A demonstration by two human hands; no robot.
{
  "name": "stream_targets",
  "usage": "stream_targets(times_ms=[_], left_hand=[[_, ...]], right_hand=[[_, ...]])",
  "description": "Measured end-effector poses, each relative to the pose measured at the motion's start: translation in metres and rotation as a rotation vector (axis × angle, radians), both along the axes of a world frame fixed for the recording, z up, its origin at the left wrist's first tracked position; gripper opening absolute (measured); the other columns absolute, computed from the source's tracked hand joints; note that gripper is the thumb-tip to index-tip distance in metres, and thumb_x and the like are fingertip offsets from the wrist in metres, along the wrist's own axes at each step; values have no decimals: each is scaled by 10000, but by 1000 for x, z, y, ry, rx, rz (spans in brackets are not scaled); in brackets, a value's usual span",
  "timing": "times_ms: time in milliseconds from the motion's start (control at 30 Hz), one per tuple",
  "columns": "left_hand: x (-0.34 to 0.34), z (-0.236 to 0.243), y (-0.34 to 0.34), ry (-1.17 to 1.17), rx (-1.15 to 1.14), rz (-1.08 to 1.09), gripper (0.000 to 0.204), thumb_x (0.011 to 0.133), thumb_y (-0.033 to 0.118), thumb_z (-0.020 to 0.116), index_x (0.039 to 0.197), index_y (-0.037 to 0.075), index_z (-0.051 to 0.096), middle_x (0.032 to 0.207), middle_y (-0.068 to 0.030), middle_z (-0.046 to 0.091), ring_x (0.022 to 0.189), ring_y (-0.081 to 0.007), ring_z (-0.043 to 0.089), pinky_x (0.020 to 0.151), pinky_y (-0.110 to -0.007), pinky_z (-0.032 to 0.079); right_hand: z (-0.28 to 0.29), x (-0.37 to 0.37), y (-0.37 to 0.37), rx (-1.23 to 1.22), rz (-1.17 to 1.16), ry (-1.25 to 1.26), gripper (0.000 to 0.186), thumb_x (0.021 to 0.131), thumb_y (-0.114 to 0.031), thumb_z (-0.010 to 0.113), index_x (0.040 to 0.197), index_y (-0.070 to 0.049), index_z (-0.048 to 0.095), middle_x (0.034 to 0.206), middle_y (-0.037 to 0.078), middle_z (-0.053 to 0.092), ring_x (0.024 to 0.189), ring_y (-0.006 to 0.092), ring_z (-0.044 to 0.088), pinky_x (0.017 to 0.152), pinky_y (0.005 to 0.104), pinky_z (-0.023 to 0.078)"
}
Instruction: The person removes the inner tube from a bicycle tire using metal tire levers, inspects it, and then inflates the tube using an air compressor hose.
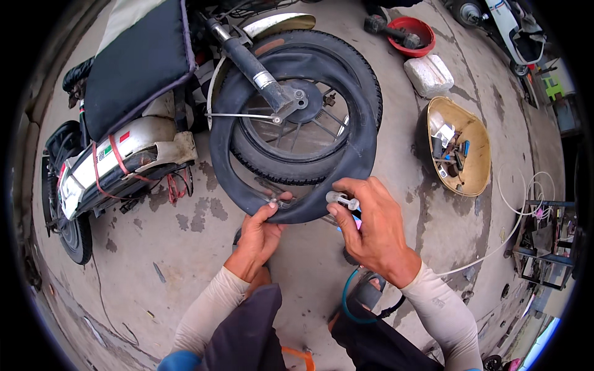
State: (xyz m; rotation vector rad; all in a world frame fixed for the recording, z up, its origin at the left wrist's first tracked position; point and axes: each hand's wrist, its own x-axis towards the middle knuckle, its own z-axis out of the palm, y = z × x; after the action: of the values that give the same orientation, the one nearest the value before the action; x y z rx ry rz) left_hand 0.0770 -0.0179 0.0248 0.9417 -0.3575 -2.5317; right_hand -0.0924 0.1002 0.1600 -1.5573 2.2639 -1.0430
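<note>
A black inner tube (224,164) hangs in a loop round the fork leg (250,62), in front of a spoked wheel with a black tyre (368,71). My left hand (255,238) is closed on the tube's lower edge, its thumb beside what looks like a small metal valve stem (272,201). Between the thumb and fingers of my right hand (380,232) is a small silvery cylindrical fitting (342,200), close to the tube's lower right side. Whether the fitting touches the tube I cannot tell. Something with a bright patch is partly hidden behind my right fingers.
A yellowish tub (482,154) of small parts stands to the right, near a white block (429,75) and a red bowl (411,36). At the left is a white scooter body (124,151). A teal hose (346,303) curves by my foot; a white hose (476,263) runs right.
</note>
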Motion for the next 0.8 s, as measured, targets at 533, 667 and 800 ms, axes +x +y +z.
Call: stream_targets(times_ms=[533, 667, 800], left_hand=[[-17, 57, 6, -373, -950, 35, 102, 852, 12, 694, 928, 15, 625, 876, -15, 640, 806, -89, 571, 733, -251, 465], [-18, 63, 5, -415, -941, 42, 103, 844, -1, 694, 924, 10, 630, 870, -15, 640, 789, -88, 577, 716, -250, 470], [-18, 65, 6, -421, -950, 25, 103, 839, -4, 700, 918, 5, 633, 857, -14, 641, 771, -90, 583, 696, -244, 473]], right_hand=[[-5, 15, -19, 123, 6, -429, 220, 901, -115, 658, 1060, 16, 581, 856, 202, 660, 734, 344, 660, 642, 397, 499], [-6, 11, -19, 159, 43, -343, 218, 891, -99, 662, 1051, 18, 571, 849, 203, 649, 745, 373, 646, 649, 418, 493], [-7, 14, -20, 114, 102, -311, 207, 877, -59, 664, 1032, 25, 555, 844, 207, 648, 760, 382, 651, 655, 433, 490]])
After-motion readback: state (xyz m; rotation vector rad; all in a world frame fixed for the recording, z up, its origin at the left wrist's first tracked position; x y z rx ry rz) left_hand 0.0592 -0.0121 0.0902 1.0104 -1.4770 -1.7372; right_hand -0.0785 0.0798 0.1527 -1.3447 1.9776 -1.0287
